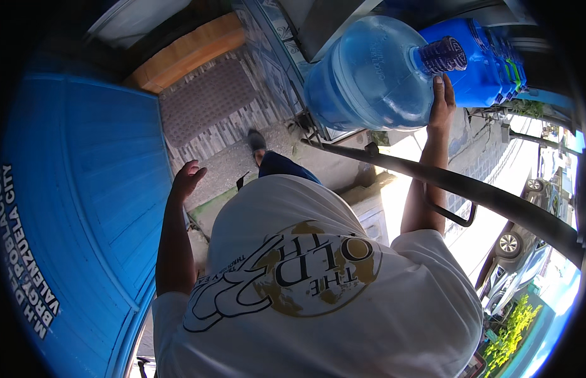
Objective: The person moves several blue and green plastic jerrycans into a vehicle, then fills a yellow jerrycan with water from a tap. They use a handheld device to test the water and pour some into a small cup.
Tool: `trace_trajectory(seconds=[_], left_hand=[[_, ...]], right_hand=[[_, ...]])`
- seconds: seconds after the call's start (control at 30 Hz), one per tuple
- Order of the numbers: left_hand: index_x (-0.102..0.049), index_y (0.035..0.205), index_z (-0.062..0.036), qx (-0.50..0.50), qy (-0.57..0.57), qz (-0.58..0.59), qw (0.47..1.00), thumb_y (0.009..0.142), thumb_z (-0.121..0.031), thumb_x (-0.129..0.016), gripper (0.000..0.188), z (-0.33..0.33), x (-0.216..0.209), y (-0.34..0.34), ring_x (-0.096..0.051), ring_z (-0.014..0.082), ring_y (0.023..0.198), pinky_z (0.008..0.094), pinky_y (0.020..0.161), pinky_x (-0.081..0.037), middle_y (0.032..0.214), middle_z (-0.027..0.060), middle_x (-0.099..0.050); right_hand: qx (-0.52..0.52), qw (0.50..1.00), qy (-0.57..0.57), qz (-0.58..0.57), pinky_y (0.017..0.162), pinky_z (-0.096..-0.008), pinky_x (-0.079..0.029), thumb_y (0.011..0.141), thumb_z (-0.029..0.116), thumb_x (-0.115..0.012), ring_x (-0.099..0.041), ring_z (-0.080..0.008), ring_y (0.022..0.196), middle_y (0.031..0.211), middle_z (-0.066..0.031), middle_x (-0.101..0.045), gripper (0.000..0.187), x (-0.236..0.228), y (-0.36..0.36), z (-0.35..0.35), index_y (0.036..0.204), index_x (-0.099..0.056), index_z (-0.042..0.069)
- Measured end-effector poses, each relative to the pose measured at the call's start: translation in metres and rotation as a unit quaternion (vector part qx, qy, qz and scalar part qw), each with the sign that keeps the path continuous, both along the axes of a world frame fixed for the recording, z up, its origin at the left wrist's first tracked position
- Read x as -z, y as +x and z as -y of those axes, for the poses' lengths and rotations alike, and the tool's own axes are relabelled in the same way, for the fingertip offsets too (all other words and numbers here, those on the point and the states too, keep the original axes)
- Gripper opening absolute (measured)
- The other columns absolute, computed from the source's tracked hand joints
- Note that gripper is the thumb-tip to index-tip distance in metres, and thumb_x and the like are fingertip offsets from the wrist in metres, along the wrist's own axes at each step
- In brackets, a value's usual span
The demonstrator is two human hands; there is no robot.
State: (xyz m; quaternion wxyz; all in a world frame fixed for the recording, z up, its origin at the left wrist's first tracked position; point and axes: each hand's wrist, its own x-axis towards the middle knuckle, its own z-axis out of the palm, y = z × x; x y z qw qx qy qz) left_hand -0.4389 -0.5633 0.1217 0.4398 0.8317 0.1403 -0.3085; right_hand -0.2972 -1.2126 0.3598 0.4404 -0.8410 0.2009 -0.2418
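Observation:
A large round clear-blue water jug (375,75) lies on its side at the upper right, its neck wrapped in dark printed film and pointing right. My right hand (442,101) reaches up and grips it by the neck; some of the fingers are hidden behind the jug. What bears the jug's weight cannot be made out. My left hand (188,179) hangs at my left side with nothing in it, fingers loosely bent and apart. Beyond the round jug stand several blue slim water containers (463,60) in a row.
A dark metal bar (457,179) crosses in front of my right arm. To the left is a blue metal panel (91,189). Ahead, a raised doorway has a grey mat (211,101) and an orange-brown step (186,50). A parked car (520,252) stands on the street at right.

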Motion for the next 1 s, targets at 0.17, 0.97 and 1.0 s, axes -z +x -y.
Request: trace_trajectory(seconds=[0.17, 0.97, 1.0], left_hand=[[-0.049, 0.139, -0.001, 0.09, 0.001, -0.012, 0.996, 0.087, -0.049, -0.072, 0.075, 0.033, -0.008, 0.083, -0.059, 0.0316, 0.123, 0.0414, 0.101, -0.047, 0.13, 0.0227, -0.061], [-0.051, 0.139, -0.0009, 0.001, 0.218, 0.079, 0.973, 0.087, -0.053, -0.071, 0.077, -0.169, -0.115, 0.317, -0.056, 0.0336, 0.126, 0.0426, 0.101, -0.047, 0.135, 0.0266, -0.057], [-0.051, 0.139, -0.0014, -0.016, 0.228, 0.088, 0.97, 0.087, -0.054, -0.07, 0.076, -0.187, -0.119, 0.325, -0.056, 0.0333, 0.127, 0.0427, 0.102, -0.046, 0.136, 0.0257, -0.056]], right_hand=[[-0.014, 0.995, 0.099, -0.007, 0.109, -0.0356, -0.036, 0.093, 0.042, -0.068, -0.051, -0.0261, 0.129, 0.133, -0.0197, -0.059, 0.066, -0.014, 0.011, 0.001, 0.139, -0.052, -0.003], [-0.268, 0.657, 0.054, -0.702, 0.085, -0.0455, -0.054, 0.091, 0.042, -0.066, -0.065, -0.0325, 0.11, 0.127, -0.0205, -0.063, 0.058, 0.293, -0.303, -0.043, 0.131, -0.056, 0.002], [-0.264, 0.667, 0.074, -0.693, 0.085, -0.045, -0.054, 0.091, 0.042, -0.066, -0.065, -0.0322, 0.11, 0.127, -0.0203, -0.064, 0.058, 0.294, -0.291, -0.062, 0.131, -0.056, 0.002]])
